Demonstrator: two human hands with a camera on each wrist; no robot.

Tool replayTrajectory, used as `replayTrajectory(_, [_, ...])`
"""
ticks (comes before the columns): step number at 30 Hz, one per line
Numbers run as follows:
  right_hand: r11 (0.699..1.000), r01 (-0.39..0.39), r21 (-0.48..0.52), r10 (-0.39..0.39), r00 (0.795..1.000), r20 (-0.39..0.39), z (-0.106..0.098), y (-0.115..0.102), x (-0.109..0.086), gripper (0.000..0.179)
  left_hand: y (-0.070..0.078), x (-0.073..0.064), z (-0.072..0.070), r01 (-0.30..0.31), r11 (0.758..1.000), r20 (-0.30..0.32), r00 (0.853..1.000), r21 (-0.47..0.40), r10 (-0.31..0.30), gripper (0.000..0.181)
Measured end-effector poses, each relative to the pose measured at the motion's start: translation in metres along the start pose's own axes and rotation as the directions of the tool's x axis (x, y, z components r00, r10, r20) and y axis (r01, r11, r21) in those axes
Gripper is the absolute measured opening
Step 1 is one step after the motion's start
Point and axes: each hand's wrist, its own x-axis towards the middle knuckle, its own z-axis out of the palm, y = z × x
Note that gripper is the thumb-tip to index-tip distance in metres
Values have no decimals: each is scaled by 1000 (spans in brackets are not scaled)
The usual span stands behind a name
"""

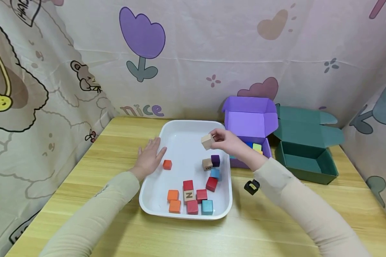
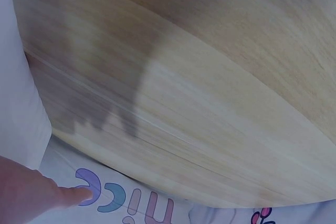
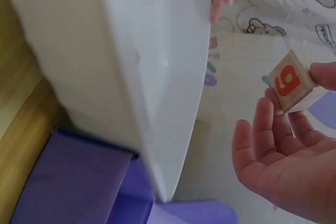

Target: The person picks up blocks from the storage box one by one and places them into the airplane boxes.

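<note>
Above the right side of a white tray point(image 1: 186, 142), my right hand point(image 1: 226, 142) pinches a plain wooden cube point(image 1: 207, 141) between thumb and fingertips. In the right wrist view the same wooden cube point(image 3: 291, 82) shows an orange character on one face. My left hand point(image 1: 149, 157) rests with fingers straight along the tray's left rim. Inside the tray lie a lone orange-red cube point(image 1: 167, 164), a wooden cube point(image 1: 207, 164) beside a dark purple cube point(image 1: 215, 160), a blue cube point(image 1: 214, 174) and a red cube point(image 1: 211, 184). Nearer me sits a group with a wooden "N" cube point(image 1: 188, 195).
A lidded purple box point(image 1: 251, 121), open and holding coloured cubes, stands right of the tray under my right forearm. Beyond it is an open dark green box point(image 1: 305, 164). A small black object point(image 1: 252, 186) lies on the wooden table point(image 1: 263, 228). Patterned cloth hangs behind.
</note>
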Motion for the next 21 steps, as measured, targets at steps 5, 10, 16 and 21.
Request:
replayTrajectory(5, [998, -4, 59, 5, 1000, -25, -16, 9, -6, 42, 1, 1, -1, 0, 1000, 1, 1000, 0, 0, 68])
replayTrajectory(10, [996, -17, 85, 20, 999, -32, -29, 16, -14, 39, 2, 2, -2, 0, 1000, 3, 1000, -3, 0, 67])
replayTrajectory(16, [997, -43, 65, 46, 998, -38, -45, 28, -28, 38, 3, 0, -2, -10, 1000, 5, 1000, -10, 10, 67])
replayTrajectory(21, [999, -48, 13, 48, 997, -57, -60, 40, -38, 33, 2, -1, -1, -10, 1000, 11, 1000, -20, 10, 68])
